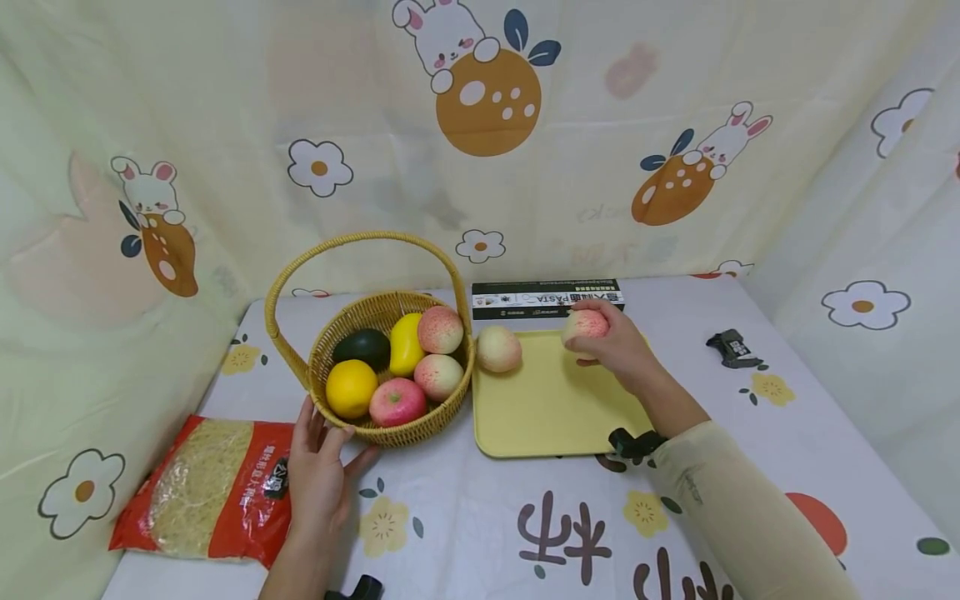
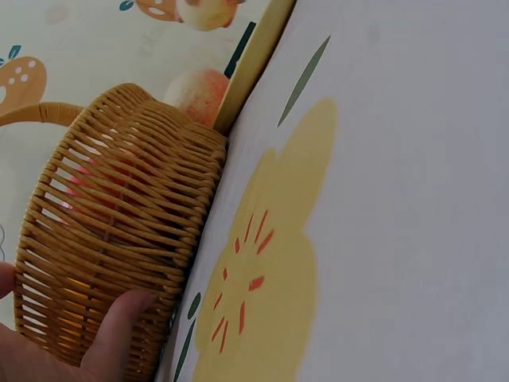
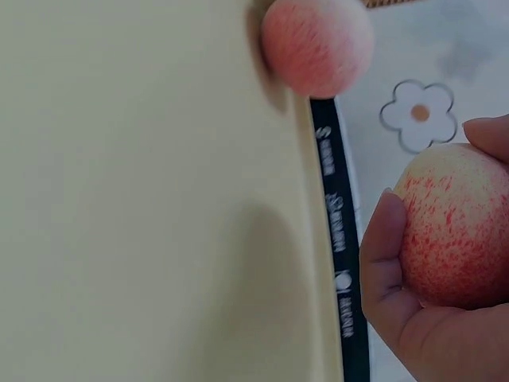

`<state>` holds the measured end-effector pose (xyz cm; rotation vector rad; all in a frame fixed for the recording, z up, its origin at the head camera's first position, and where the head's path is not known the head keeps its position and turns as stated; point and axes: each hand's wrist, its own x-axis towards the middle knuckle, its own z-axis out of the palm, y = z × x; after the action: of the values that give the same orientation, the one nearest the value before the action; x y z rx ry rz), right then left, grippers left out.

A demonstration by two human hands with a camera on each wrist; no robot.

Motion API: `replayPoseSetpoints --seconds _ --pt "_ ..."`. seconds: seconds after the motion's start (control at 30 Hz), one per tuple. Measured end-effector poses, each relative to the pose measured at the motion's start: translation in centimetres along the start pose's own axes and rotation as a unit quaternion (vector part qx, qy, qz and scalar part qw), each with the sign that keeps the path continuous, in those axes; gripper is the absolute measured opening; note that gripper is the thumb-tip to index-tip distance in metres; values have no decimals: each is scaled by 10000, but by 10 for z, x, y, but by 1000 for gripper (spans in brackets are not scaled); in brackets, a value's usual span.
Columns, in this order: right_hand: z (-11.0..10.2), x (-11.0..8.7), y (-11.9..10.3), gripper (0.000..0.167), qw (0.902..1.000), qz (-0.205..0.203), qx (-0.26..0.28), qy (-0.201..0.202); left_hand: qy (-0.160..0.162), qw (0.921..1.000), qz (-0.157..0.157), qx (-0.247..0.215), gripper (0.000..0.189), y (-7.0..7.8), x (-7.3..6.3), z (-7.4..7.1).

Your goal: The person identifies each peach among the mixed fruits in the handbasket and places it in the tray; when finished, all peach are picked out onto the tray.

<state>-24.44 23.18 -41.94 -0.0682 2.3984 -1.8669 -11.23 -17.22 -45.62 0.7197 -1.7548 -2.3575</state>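
My right hand [image 1: 611, 337] holds a pink-and-cream peach [image 3: 457, 227] between thumb and curled fingers, raised over the back right of a yellow tray [image 1: 540, 417]. Another peach [image 1: 498, 349] lies at the tray's back left corner, beside the basket. My left hand [image 1: 318, 467] rests against the near left side of the wicker basket [image 1: 420, 429]; in the left wrist view its thumb [image 2: 119, 326] lies straight along the weave. Inside the basket are two peaches [image 1: 440, 330], a pink apple [image 1: 397, 402], a round yellow-orange fruit [image 1: 352, 389], a mango [image 1: 407, 346] and a dark green avocado-like fruit [image 1: 362, 348].
Left of my left hand lies a red bag of pasta [image 1: 206, 487]. A black-and-white pasta box [image 1: 525, 300] stands behind the tray. A small black packet [image 1: 732, 348] is at the right. The basket's tall handle [image 1: 360, 240] arches over its back.
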Motion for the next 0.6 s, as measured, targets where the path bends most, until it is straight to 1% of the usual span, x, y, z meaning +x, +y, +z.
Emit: replayPoseSetpoints --seconds 0.17,0.37,0.6 --pt "2 8 6 71 9999 94 -99 -60 -3 10000 -17 25 83 0 0 0" --pt "10 20 12 71 9995 200 -181 -154 29 10000 -54 61 83 0 0 -1" --pt "22 27 9 72 9990 252 -283 -250 -120 9999 -87 -85 83 0 1 -3"
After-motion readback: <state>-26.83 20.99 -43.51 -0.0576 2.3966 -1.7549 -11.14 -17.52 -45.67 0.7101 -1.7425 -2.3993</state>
